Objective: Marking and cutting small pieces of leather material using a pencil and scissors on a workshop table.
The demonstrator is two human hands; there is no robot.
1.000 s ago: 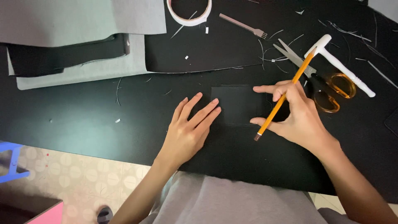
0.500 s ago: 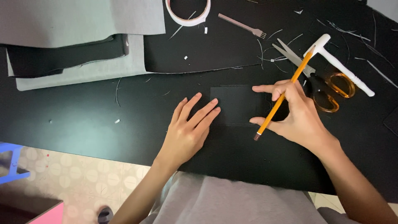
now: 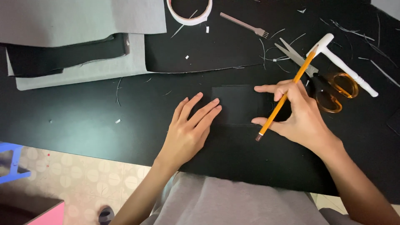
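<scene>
1. Left hand (image 3: pixel 189 129) flat on the bench (image 3: pixel 83 121), fingers spread, fingertips touching the near-left edge of a small black square piece (image 3: pixel 235 104); nothing gripped, only pressing.
2. Right hand (image 3: pixel 298 114) pinching a yellow pencil (image 3: pixel 285 96) between thumb and curled fingers, index stretched out toward the square's right edge. Pencil tilted, dark end down near the thumb, other end up and away over the scissors.
3. Risk: black piece on black surface, edges barely readable (easy to misplace a line). Likely cause, low contrast.
4. Risk: square held at one side only; could skid or rotate under pencil pressure, judging from the smooth matte face.
5. Risk: scissors (image 3: pixel 321 81) just beyond the right hand, blades open, orange handles touching the wrist side; a backward sweep could snag them or the white-handled tool (image 3: pixel 346 68) beside them.
6. Materials: square thin, matte, stiff-looking, sharp corners. Thread-like black offcuts and pale flecks scattered beyond both hands.
7. Far beyond the left hand: stacked grey and black sheets (image 3: pixel 75 54), soft felt-like surface, cut edges straight. Roll of pale tape (image 3: pixel 189 10), ring-shaped. Small metal pronged tool (image 3: pixel 246 26), slim, fork-like tip.
</scene>
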